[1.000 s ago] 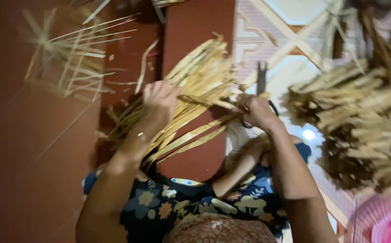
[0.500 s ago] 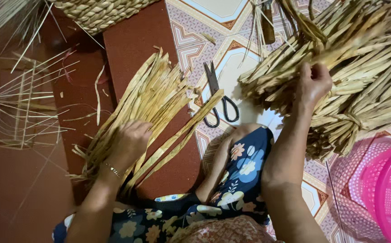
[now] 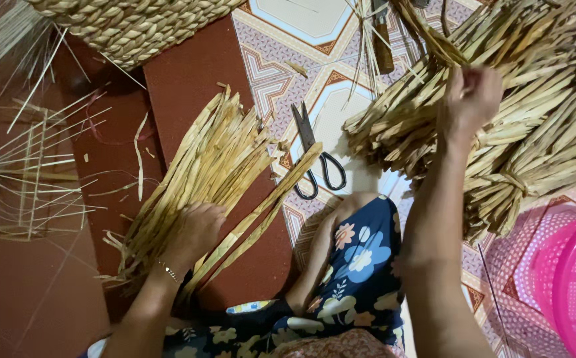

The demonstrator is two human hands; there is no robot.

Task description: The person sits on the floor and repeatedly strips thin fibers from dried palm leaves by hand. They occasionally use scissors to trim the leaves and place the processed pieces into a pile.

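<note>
A fan of dried straw strips (image 3: 215, 159) is pressed flat on the red mat (image 3: 188, 73) under the left hand (image 3: 198, 229), whose grip is spread over the strips rather than pinched. The right hand (image 3: 470, 96) is raised into the large heap of bundled straw (image 3: 540, 126), its grip closed on a few strands (exactly how many cannot be told). The step is probably done best if single strands are drawn along their length while the fan is kept pinned, clear of the black scissors (image 3: 314, 156) lying between.

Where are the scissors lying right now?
In the head view, the black-handled scissors lie on the patterned tile floor near centre, between the fanned dried strips under the left hand and the big bundle at the right hand.
</note>
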